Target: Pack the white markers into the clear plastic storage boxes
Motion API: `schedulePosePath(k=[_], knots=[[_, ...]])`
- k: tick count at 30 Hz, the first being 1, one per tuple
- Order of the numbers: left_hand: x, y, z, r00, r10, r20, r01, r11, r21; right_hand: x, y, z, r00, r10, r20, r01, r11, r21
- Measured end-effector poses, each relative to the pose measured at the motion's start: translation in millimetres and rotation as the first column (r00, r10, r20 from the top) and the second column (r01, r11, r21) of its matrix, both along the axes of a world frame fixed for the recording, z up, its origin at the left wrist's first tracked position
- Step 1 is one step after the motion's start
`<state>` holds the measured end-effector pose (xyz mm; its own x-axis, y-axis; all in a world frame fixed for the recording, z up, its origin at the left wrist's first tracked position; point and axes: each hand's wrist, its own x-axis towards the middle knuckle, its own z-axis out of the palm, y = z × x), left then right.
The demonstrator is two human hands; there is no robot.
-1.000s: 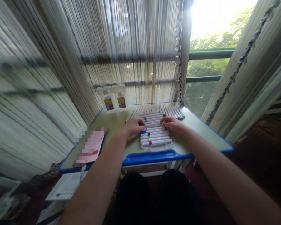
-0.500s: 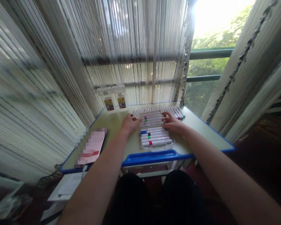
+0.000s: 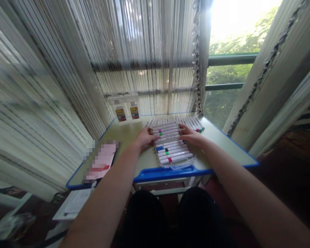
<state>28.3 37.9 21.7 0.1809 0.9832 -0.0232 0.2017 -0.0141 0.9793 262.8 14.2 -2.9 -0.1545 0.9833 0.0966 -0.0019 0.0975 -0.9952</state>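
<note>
A clear plastic marker case (image 3: 175,165) lies on the desk in front of me, filled with white markers (image 3: 174,151) laid crosswise, with blue, black, green, purple and red bands. My left hand (image 3: 145,137) is closed on the left side of the case's far half, its thumb over the marker ends. On the opposite side my right hand (image 3: 190,135) grips the case, fingers and thumb curled at the marker ends. Whether the fingers press on the case wall or on the markers alone is hard to make out. The case sits slightly turned.
Loose markers (image 3: 193,123) lie fanned out behind the case. A clear case with two labels (image 3: 126,113) stands at the back left. A blurred-out phone or tablet (image 3: 102,161) lies on the left of the blue-edged desk (image 3: 222,151). Striped curtains hang behind.
My left hand has moved slightly nearer, its thumb now further over the marker ends. The near end of the case has shifted a little right and toward me.
</note>
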Motion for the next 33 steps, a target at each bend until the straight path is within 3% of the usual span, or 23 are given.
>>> schedulePosePath(k=[4, 7, 9, 13, 18, 21, 24, 27, 30, 33], knots=[[-4.3, -11.7, 12.4, 0.972, -0.030, -0.233, 0.011, 0.996, -0.083, -0.6, -1.7, 0.7, 0.998, 0.033, 0.052, -0.033, 0.999, 0.000], [-7.3, -17.0, 21.0, 0.902, -0.131, -0.410, 0.062, 0.982, -0.177, -0.8, -5.3, 5.1, 0.989, 0.094, 0.117, -0.101, 0.994, 0.050], [-9.2, -18.3, 25.0, 0.865, -0.121, -0.487, 0.025, 0.979, -0.200, -1.0, -7.5, 8.0, 0.982, 0.117, 0.150, -0.130, 0.988, 0.078], [-13.6, -16.6, 26.8, 0.828, 0.005, -0.561, -0.087, 0.989, -0.119, -1.0, -9.7, 9.5, 0.983, 0.044, 0.181, -0.058, 0.996, 0.070], [-17.5, -9.5, 19.0, 0.748, 0.021, -0.663, -0.087, 0.994, -0.068, 3.4, -13.1, 12.2, 0.987, -0.012, 0.163, 0.017, 0.999, -0.030], [-18.4, -5.4, 15.4, 0.678, 0.130, -0.723, -0.122, 0.991, 0.064, 12.0, -21.1, 20.3, 0.993, -0.032, 0.115, 0.039, 0.997, -0.064], [-17.3, -5.8, 16.9, 0.560, 0.220, -0.799, -0.122, 0.975, 0.183, 23.2, -45.6, 28.6, 0.979, -0.178, 0.102, 0.173, 0.983, 0.061], [-12.7, -9.9, 20.7, 0.478, 0.255, -0.840, -0.095, 0.966, 0.239, 28.5, -92.8, 28.5, 0.887, -0.446, 0.118, 0.415, 0.883, 0.219], [-5.5, -13.4, 21.0, 0.493, 0.257, -0.831, -0.042, 0.961, 0.273, 22.5, -144.5, 16.4, 0.841, -0.498, 0.211, 0.493, 0.866, 0.082], [1.0, -14.1, 16.6, 0.524, 0.239, -0.817, 0.023, 0.955, 0.294, 11.7, -173.8, -0.8, 0.784, -0.520, 0.339, 0.572, 0.818, -0.069]])
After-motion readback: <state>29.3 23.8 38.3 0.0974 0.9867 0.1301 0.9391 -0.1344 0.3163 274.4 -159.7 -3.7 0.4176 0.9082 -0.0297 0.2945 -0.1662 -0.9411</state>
